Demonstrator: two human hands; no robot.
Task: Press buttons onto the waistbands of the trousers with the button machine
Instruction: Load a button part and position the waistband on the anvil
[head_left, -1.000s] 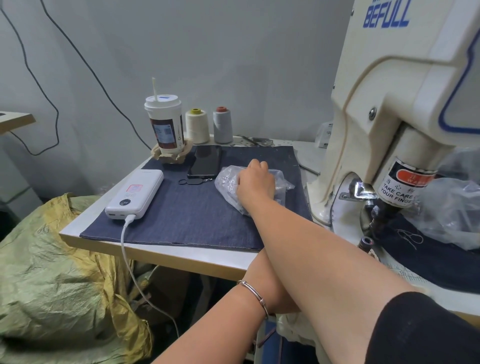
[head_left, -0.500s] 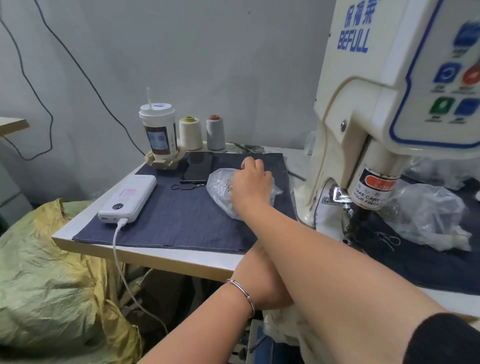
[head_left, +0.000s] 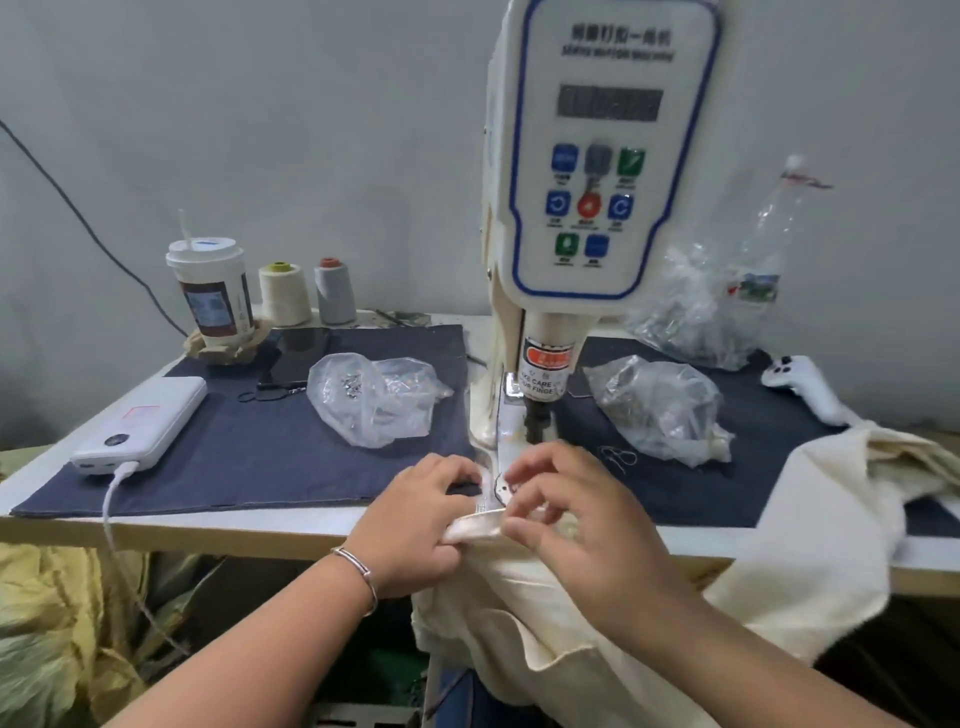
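Two hands at the front edge of the surface (head_left: 291, 530), both on cream trousers (head_left: 810, 525). Far left: yellow-green sacking (head_left: 57, 613) heaped below the surface edge. On the left dark cloth mat (head_left: 270, 457): white power bank (head_left: 140, 423) with a white cable (head_left: 111, 499) trailing over the edge; behind it a lidded drink cup (head_left: 210, 291) with a straw, set in a paper holder; beside the cup two thread cones, cream (head_left: 283, 293) and grey (head_left: 334, 291); black phone (head_left: 298, 356) lying flat; clear plastic bag (head_left: 376, 397) holding small metal parts.

Left hand (head_left: 415, 525), bracelet (head_left: 358, 569) at the wrist, fingers curled, gripping the folded waistband (head_left: 478, 522) from the left. Waistband held just in front of the button machine (head_left: 597, 171), below and short of its dark punch (head_left: 537, 415); not under it. Right hand (head_left: 587, 525), fingers bent, thumb and forefinger pinching the waistband edge from the right, close to the left fingertips. Whether a button sits between the fingers: cannot tell.

Machine upright at centre, white with a blue-outlined control panel and coloured keys, warning label above the punch. Right of it, on a second dark mat (head_left: 727, 467): another crumpled clear bag (head_left: 660, 410), a larger bag (head_left: 701, 312) against the wall, a plastic bottle (head_left: 769, 244) behind, a white handheld device (head_left: 802, 382). Rest of the trousers draped over the right edge and hanging down in front.
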